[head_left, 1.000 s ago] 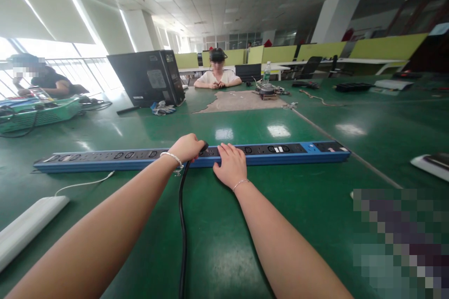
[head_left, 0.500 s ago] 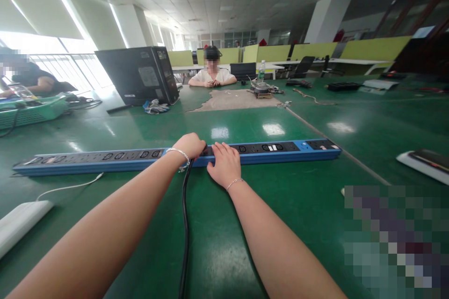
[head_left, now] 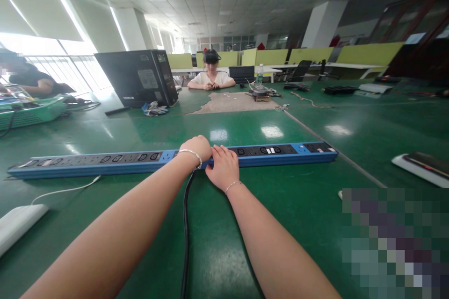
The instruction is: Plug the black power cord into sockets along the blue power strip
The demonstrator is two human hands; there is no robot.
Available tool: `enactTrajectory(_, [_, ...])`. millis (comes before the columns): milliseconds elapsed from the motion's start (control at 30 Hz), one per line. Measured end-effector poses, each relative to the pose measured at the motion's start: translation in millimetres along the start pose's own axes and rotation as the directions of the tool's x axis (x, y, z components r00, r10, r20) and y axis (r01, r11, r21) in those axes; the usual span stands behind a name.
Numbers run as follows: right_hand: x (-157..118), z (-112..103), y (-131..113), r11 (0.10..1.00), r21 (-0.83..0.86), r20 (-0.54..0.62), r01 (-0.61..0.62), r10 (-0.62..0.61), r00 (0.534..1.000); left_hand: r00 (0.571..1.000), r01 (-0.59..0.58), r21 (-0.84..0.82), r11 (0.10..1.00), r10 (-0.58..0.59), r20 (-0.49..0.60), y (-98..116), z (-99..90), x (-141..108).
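A long blue power strip (head_left: 119, 168) with black sockets lies across the green table. My left hand (head_left: 197, 149) is curled over its middle, fingers bent and largely hidden; what they grip does not show. From beneath that hand a thick black cable (head_left: 185, 224) runs down toward the near edge. Right beside it, my right hand (head_left: 224, 166) lies on the strip, fingers together and stretched forward over the sockets, palm down, its thumb apart.
On the green table (head_left: 298, 210) stand a black computer case (head_left: 136, 77), gloves (head_left: 154, 109), a green basket (head_left: 35, 113) at left and white devices (head_left: 21, 224), (head_left: 417, 168) at both sides. A person (head_left: 211, 74) sits opposite, another at far left.
My left hand has shifted right along the strip, closer to my right hand, uncovering sockets to its left. The view has tilted slightly. My right hand stays on the strip.
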State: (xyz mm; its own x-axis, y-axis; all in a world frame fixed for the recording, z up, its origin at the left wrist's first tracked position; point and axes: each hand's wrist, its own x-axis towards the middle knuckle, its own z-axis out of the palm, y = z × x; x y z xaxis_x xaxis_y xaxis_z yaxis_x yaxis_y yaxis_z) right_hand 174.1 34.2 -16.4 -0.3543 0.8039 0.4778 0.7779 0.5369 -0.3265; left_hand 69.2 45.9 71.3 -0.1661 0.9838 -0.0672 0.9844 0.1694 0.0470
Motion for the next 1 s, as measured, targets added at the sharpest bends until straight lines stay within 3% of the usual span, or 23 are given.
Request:
enactTrajectory(333, [-0.7, 0.8, -0.1, 1.000, 0.017, -0.027, 0.001, -0.001, 1.000, 0.996, 0.087, -0.124, 0.988, -0.089, -0.015, -1.5, 13.7, -7.5])
enactTrajectory(467, [-1.3, 0.6, -5.3, 0.997, 0.073, -0.073, 0.021, -0.016, 0.997, 0.999, 0.038, -0.196, 0.980, -0.037, 0.009, -9.1, 11.2, -4.4])
enactTrajectory(600, [-1.7, -1.8, -8.6, 0.989, 0.099, -0.068, 0.107, -0.101, 0.993, 0.996, -0.053, -0.299, 0.953, 0.071, 0.053, -36.4, 9.1, -11.0])
enactTrajectory(667, [-1.5, -3.6, -8.5, 0.986, 0.088, -0.044, 0.144, -0.141, 0.989, 0.997, -0.076, -0.335, 0.939, 0.066, -0.038, -54.7, 16.9, -17.7])
enactTrajectory(733, [-1.5, -5.4, -8.8, 0.984, 0.063, -0.028, 0.165, -0.163, 0.986, 0.965, -0.044, -0.320, 0.947, -0.042, -0.257, -70.6, 31.5, -23.9])
enactTrajectory(800, [-2.1, -6.9, -10.8, 0.985, 0.029, -0.033, 0.170, -0.169, 0.985, 0.921, -0.119, -0.190, 0.975, 0.037, -0.389, -80.8, 48.8, -28.1])
enactTrajectory(900, [-3.6, -7.7, -17.2, 0.985, -0.025, -0.057, 0.173, -0.175, 0.983, 0.894, -0.151, -0.054, 0.987, 0.113, -0.434, -85.1, 68.0, -30.6])
enactTrajectory(1000, [-3.8, -7.1, -23.8, 0.982, -0.081, -0.070, 0.171, -0.177, 0.982, 0.892, -0.180, -0.002, 0.984, 0.162, -0.421, -84.2, 73.7, -30.3])
